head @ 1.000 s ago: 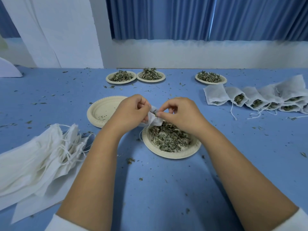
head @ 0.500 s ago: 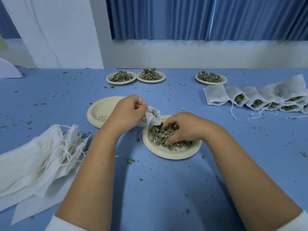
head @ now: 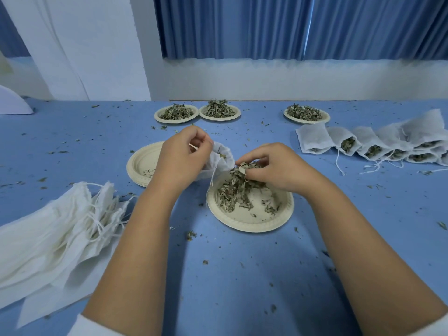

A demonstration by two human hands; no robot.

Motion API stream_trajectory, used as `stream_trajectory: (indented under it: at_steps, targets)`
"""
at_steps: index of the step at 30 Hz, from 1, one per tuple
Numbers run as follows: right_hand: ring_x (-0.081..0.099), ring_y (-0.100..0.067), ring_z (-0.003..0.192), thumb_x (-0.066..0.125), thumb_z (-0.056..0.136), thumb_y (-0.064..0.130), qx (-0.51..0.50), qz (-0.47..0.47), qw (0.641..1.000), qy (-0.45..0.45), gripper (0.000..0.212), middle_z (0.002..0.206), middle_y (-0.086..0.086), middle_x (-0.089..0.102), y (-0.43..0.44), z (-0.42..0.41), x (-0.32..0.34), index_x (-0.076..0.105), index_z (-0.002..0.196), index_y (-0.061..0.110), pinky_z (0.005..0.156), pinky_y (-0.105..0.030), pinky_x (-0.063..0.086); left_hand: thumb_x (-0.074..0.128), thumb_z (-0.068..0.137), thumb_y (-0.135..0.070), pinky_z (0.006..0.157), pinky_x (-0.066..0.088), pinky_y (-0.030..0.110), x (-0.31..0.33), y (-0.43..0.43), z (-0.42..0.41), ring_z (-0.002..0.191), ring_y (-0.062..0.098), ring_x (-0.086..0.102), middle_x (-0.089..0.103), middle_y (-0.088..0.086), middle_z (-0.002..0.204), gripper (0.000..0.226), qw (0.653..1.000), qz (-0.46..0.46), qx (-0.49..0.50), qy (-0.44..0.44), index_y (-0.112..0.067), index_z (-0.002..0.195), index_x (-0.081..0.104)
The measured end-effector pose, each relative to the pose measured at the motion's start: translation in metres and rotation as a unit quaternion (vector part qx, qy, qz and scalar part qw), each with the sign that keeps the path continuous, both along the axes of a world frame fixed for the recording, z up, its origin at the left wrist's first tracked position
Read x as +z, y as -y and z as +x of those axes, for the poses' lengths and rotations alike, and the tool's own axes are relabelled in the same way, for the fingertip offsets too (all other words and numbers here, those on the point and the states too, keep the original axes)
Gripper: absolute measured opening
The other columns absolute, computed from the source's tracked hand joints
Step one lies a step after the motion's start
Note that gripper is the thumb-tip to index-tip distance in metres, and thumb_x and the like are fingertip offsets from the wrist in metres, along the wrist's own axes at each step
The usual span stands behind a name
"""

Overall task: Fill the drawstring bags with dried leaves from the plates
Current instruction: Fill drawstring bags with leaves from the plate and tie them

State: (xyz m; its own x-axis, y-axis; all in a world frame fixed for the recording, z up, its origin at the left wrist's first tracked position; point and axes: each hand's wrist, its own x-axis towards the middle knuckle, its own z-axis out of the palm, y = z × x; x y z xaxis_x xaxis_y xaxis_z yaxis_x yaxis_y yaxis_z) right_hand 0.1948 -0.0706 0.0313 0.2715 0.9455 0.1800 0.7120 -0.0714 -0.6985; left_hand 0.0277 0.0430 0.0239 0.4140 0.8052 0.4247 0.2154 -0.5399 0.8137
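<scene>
Leaves (head: 238, 190), dried and crumbled, lie heaped on a pale paper plate (head: 266, 221) at the middle of the blue worktop (head: 242, 275). The right hand (head: 274, 166) hangs over the far side of that plate, its fingers curled round a pinch of the leaves raised above the heap, just beside the mouth of a white drawstring bag (head: 221, 161). The left hand (head: 180, 156) grips this bag by its rim, thumb and fingers bunched on the cloth, with the mouth turned toward the right hand. A string (head: 213, 175) dangles from the bag over the plate's left rim, and a few bits of leaf show inside the mouth.

Partly hidden under the left hand, a second plate (head: 139, 166) holds only crumbs. Near the far edge stand three more plates (head: 175, 121), each piled with leaves: two side by side, the third apart to the right. Toward the right edge a row of filled bags (head: 363, 144) lies overlapping, with leaves showing in their open mouths and strings trailing on the worktop. At the left edge a stack of flat bags (head: 48, 229) lies fanned out, strings tangled at the tops. Leaf crumbs (head: 190, 235) are scattered across the worktop, and a blue curtain (head: 291, 25) hangs beyond the far edge
</scene>
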Motion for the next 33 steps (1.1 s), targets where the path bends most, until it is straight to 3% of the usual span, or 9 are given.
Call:
stream_trajectory:
  at_steps: [3, 7, 11, 15, 20, 24, 29, 33]
  targets:
    - [0.054, 0.009, 0.056, 0.07, 0.083, 0.008, -0.014, 0.049, 0.997, -0.06, 0.024, 0.057, 0.03, 0.061, 0.002, 0.001, 0.004, 0.076, 0.098, 0.025, 0.055, -0.003, 0.038, 0.06, 0.093, -0.02, 0.066, 0.053, 0.035, 0.0, 0.001, 0.0, 0.063, 0.015, 0.06, 0.064, -0.003, 0.074, 0.015, 1.0, -0.004, -0.002, 0.008, -0.025, 0.079, 0.062]
    - [0.063, -0.002, 0.07, 0.072, 0.083, 0.009, -0.049, 0.118, 0.981, -0.145, 0.024, 0.077, 0.012, 0.071, 0.004, 0.001, 0.01, 0.076, 0.098, 0.027, 0.066, -0.011, 0.051, 0.059, 0.095, -0.019, 0.059, 0.052, 0.025, -0.001, 0.001, 0.001, 0.057, 0.006, 0.059, 0.064, -0.005, 0.069, 0.015, 1.0, -0.013, -0.013, -0.006, -0.024, 0.081, 0.061]
    - [0.065, -0.005, 0.071, 0.071, 0.084, 0.008, -0.057, 0.136, 0.975, -0.167, 0.026, 0.083, 0.005, 0.071, 0.005, 0.0, 0.011, 0.075, 0.097, 0.029, 0.074, -0.017, 0.055, 0.058, 0.095, -0.017, 0.052, 0.046, 0.013, -0.002, 0.003, 0.005, 0.051, 0.001, 0.058, 0.061, -0.014, 0.056, 0.014, 0.999, -0.022, -0.035, -0.018, -0.019, 0.082, 0.061]
    - [0.059, -0.015, 0.073, 0.071, 0.083, 0.007, -0.063, 0.14, 0.974, -0.168, 0.026, 0.086, 0.0, 0.07, 0.001, -0.004, 0.007, 0.075, 0.099, 0.028, 0.078, -0.028, 0.055, 0.058, 0.095, -0.017, 0.057, 0.051, 0.018, -0.003, 0.003, 0.006, 0.052, 0.003, 0.059, 0.062, -0.012, 0.056, 0.013, 0.999, -0.019, -0.037, -0.035, -0.019, 0.082, 0.061]
    - [0.061, -0.009, 0.083, 0.07, 0.084, 0.004, -0.081, 0.187, 0.957, -0.209, 0.028, 0.092, 0.003, 0.066, -0.004, -0.011, 0.005, 0.071, 0.098, 0.027, 0.085, -0.027, 0.053, 0.057, 0.096, -0.019, 0.062, 0.054, 0.023, -0.004, 0.004, 0.007, 0.054, 0.004, 0.061, 0.064, -0.011, 0.057, 0.013, 0.998, -0.026, -0.029, -0.039, -0.019, 0.083, 0.062]
    - [0.066, -0.006, 0.081, 0.071, 0.083, 0.002, -0.083, 0.244, 0.931, -0.257, 0.023, 0.094, 0.002, 0.071, -0.007, -0.019, 0.005, 0.07, 0.096, 0.022, 0.078, -0.021, 0.055, 0.058, 0.096, -0.019, 0.061, 0.054, 0.023, -0.004, 0.005, 0.01, 0.053, 0.003, 0.06, 0.064, -0.01, 0.056, 0.013, 0.998, -0.054, -0.027, -0.028, -0.018, 0.084, 0.063]
    - [0.064, -0.006, 0.079, 0.07, 0.082, 0.0, -0.085, 0.253, 0.938, -0.22, 0.025, 0.093, 0.01, 0.072, -0.009, -0.026, 0.0, 0.07, 0.092, 0.023, 0.077, -0.023, 0.056, 0.056, 0.096, -0.016, 0.052, 0.051, 0.015, -0.002, 0.008, 0.013, 0.05, 0.001, 0.06, 0.065, -0.01, 0.054, 0.015, 0.996, -0.082, -0.027, -0.008, -0.017, 0.084, 0.064]
    - [0.062, 0.004, 0.083, 0.07, 0.079, 0.004, -0.085, 0.237, 0.957, -0.143, 0.033, 0.088, 0.017, 0.067, -0.013, -0.029, -0.006, 0.064, 0.089, 0.034, 0.081, -0.018, 0.05, 0.054, 0.096, -0.012, 0.048, 0.046, 0.011, 0.001, 0.01, 0.015, 0.047, -0.001, 0.058, 0.063, -0.012, 0.052, 0.017, 0.994, -0.103, -0.029, 0.014, -0.017, 0.083, 0.063]
